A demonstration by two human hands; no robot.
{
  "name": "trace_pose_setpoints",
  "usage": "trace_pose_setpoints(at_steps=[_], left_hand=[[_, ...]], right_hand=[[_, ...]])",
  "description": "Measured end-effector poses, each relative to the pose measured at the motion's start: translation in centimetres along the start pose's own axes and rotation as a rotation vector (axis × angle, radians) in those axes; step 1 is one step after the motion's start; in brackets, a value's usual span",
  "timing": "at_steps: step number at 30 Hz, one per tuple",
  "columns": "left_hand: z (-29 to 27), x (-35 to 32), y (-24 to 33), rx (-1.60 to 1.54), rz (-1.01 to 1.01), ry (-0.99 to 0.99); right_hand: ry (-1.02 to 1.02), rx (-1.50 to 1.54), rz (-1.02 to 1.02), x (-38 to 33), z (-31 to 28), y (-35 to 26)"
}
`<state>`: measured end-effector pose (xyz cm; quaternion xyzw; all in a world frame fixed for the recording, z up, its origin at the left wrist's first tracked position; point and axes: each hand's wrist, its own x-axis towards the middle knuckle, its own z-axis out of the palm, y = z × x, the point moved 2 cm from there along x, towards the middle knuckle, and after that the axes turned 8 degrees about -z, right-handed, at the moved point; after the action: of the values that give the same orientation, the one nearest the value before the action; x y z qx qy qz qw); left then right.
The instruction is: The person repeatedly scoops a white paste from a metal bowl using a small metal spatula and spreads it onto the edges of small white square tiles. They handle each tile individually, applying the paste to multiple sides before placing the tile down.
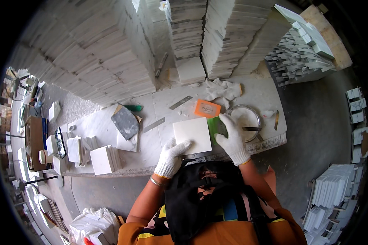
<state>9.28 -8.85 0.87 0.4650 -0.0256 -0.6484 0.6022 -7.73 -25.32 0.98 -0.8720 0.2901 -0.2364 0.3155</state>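
Note:
A square white stone tile [192, 134] is gripped by my left hand [171, 158], gloved in white knit, with the thumb lying over its lower left corner. My right hand [232, 139], in a matching glove, is closed around a flat green pad [215, 127] at the tile's right edge. How far the pad reaches behind the tile is hidden. Just beyond the two hands lies an orange box [207, 108]. A round metal-rimmed dish [256, 115] with whitish contents stands right of my right hand.
Two metal rulers [180, 102] and a grey slab [125, 122] lie on the marble bench [157, 104]. Crumpled white gloves [224, 89] are beyond the box. Small tile stacks [104, 160] and a phone [60, 143] stand at the left. Tall tile stacks [233, 36] wall off the far side.

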Motion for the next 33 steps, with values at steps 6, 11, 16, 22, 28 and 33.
trace_pose_setpoints(at_steps=[6, 11, 16, 22, 28, 33], left_hand=[[0.2, 0.0, 0.0, -0.021, -0.021, 0.036], [0.2, 0.5, 0.0, -0.012, -0.043, 0.025], [0.4, 0.6, -0.3, -0.063, -0.014, -0.050], [0.1, 0.5, 0.2, -0.165, 0.057, 0.039], [2.3, -0.1, 0.5, -0.009, 0.021, 0.010], [1.0, -0.1, 0.9, -0.113, 0.072, 0.039]], right_hand=[[0.029, 0.834, 0.226, -0.8, -2.5, -1.8], [0.014, 0.255, -0.325, -1.2, -1.7, -3.2], [0.199, 0.221, -0.340, 1.8, -0.7, -2.3], [-0.011, 0.174, -0.510, -0.3, -2.3, -6.8], [0.157, 0.127, -0.405, 4.6, -3.1, -2.6], [0.003, 0.152, -0.600, 0.5, -2.4, -7.0]])
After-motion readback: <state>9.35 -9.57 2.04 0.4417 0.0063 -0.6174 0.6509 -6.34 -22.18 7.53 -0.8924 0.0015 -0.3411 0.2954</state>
